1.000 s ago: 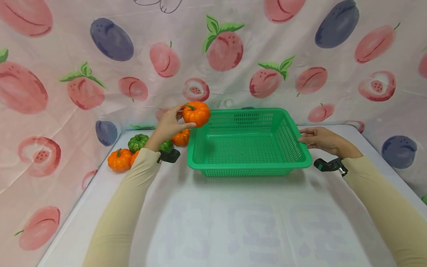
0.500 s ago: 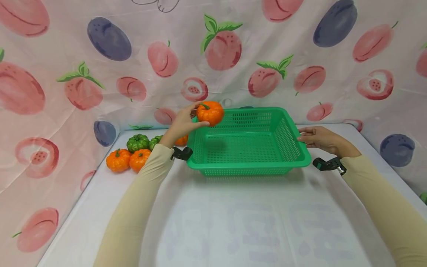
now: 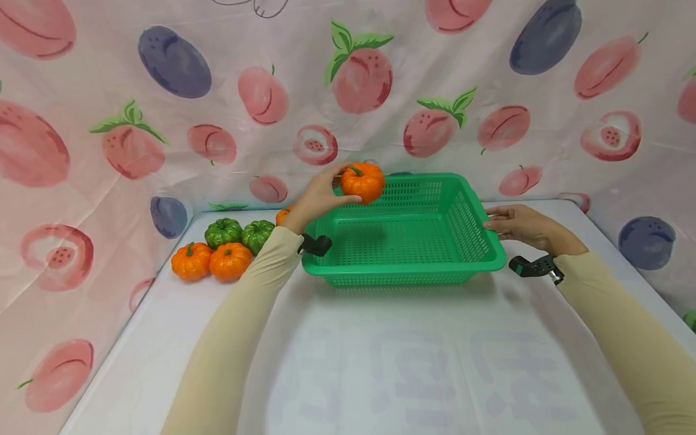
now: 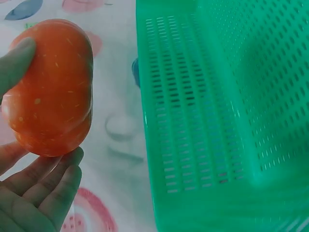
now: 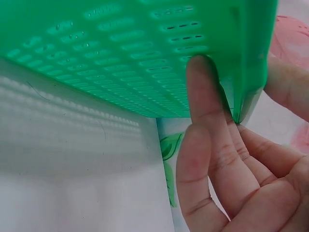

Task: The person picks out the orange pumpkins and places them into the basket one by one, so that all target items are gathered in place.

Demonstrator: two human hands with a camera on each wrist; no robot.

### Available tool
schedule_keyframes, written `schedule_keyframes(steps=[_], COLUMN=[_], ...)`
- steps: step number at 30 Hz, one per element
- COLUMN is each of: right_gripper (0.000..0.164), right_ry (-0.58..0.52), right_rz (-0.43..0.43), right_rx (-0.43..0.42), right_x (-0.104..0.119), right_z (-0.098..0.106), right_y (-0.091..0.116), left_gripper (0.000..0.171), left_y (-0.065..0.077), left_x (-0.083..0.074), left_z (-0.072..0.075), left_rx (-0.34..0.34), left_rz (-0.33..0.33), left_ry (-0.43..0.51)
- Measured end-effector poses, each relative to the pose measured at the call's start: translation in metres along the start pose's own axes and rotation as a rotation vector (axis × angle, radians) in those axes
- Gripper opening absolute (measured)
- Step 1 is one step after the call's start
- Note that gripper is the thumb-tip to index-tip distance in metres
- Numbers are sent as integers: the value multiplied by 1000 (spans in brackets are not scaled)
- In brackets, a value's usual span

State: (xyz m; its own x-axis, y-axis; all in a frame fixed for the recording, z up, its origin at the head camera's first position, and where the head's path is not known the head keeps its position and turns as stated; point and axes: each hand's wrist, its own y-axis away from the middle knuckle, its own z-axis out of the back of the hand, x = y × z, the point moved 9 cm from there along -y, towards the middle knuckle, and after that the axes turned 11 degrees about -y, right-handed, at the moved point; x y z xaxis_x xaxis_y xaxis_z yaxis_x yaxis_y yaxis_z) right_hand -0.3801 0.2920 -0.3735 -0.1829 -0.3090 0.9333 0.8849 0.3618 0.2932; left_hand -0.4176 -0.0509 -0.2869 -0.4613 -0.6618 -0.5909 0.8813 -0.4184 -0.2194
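Observation:
My left hand [image 3: 319,198] pinches a small orange pumpkin [image 3: 367,183] between thumb and fingers, holding it up over the back left part of a green plastic basket [image 3: 405,270]. In the left wrist view the pumpkin [image 4: 55,92] lies between the thumb above and the fingertips below, to one side of the basket wall [image 4: 178,106]. My right hand [image 3: 522,229] holds the basket's right rim. Seen from the right wrist, its fingers [image 5: 207,96] reach under the rim along the perforated wall, with the thumb at the outer edge.
Left of the basket, two orange pumpkins [image 3: 231,261] and two green ones [image 3: 223,232] sit grouped on the white table [image 3: 380,362]. Another orange pumpkin [image 3: 283,215] is partly hidden behind the left wrist. A fruit-print cloth [image 3: 370,133] hangs behind the table.
My left hand has carried the orange pumpkin rightward, from the basket's left rim to over its back left part. The right hand keeps its hold on the rim.

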Motion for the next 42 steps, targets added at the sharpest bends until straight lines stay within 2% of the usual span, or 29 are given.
schedule_keyframes(steps=[15,28,42], right_gripper=[68,67,69], right_ry=[9,14,26], right_rz=[0,6,-1], right_rx=[-11,-11,-17], right_x=[1,0,-1], right_z=[0,2,3], right_y=[2,1,1], left_gripper=[78,77,82], left_y=[-17,-27,-36], left_x=[-18,-22,-30], left_z=[-35,-55,-81], left_rx=[76,98,171], left_rz=[-38,-44,-73], left_ry=[-6,3,-59])
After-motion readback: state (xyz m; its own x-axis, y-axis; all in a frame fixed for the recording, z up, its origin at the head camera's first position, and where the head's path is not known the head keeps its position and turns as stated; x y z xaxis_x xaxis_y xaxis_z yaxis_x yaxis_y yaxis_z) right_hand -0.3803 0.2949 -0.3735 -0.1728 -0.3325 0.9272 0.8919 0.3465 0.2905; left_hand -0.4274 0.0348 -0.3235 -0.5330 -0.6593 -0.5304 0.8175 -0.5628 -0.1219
